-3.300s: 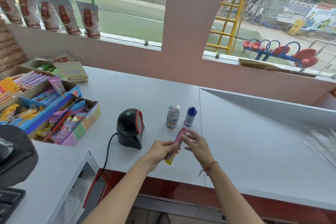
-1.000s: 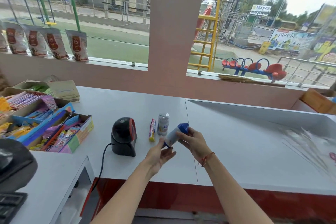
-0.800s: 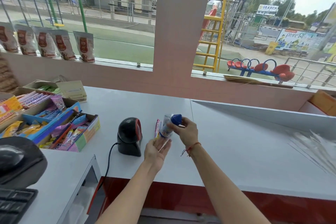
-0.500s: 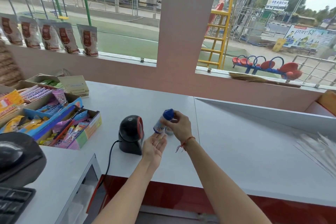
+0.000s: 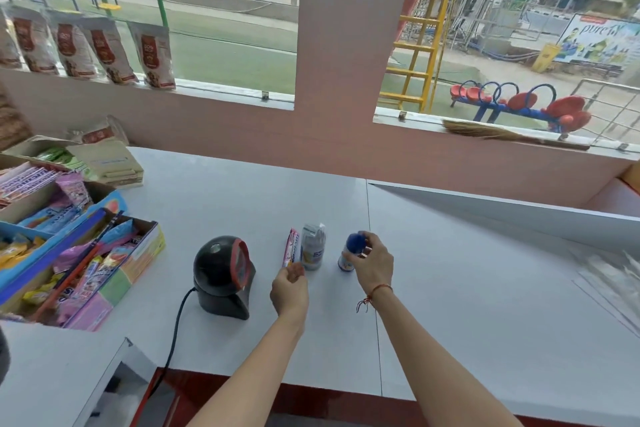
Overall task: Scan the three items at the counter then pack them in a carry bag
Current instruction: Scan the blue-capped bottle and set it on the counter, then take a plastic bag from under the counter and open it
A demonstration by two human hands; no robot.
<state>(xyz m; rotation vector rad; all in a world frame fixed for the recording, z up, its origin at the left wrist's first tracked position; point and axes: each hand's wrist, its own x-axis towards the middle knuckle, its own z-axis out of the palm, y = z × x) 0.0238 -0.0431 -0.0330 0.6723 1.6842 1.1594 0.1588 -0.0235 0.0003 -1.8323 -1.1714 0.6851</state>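
Three items sat in a row at centre frame on the white table (image 5: 485,305), just right of the black scanner (image 5: 223,276) with its red-rimmed window and black cable running toward the lower left.

Left item: pink sachet (image 5: 292,248), long and thin, lying flat, print too blurred to read.
Middle item: clear-wrapped bottle (image 5: 313,247), upright, pale body with a blue-and-yellow label, just beside the sachet; touching or not, could not tell.
Right item: blue-capped bottle (image 5: 350,253), small, white body, round blue cap, base on or very near the table, apart from the middle bottle.

Right hand (image 5: 372,265) was wrapped over the blue-capped bottle from the right, fingertips around the cap, so grasping it. Red thread band on that wrist.
Left hand (image 5: 290,289) hovered loosely curled in front of the sachet and the wrapped bottle, holding nothing; fingertips near the sachet's lower end, contact unclear.

Left edge of frame: open cardboard boxes of snack packets (image 5: 79,263) on the table. Upper left: brown pouches (image 5: 93,48) lined up along the window sill. A broom (image 5: 502,133) lay on the right sill. Far right of the table: a pale, blurred stack of thin clear sheets or bags (image 5: 609,274), could not tell which.
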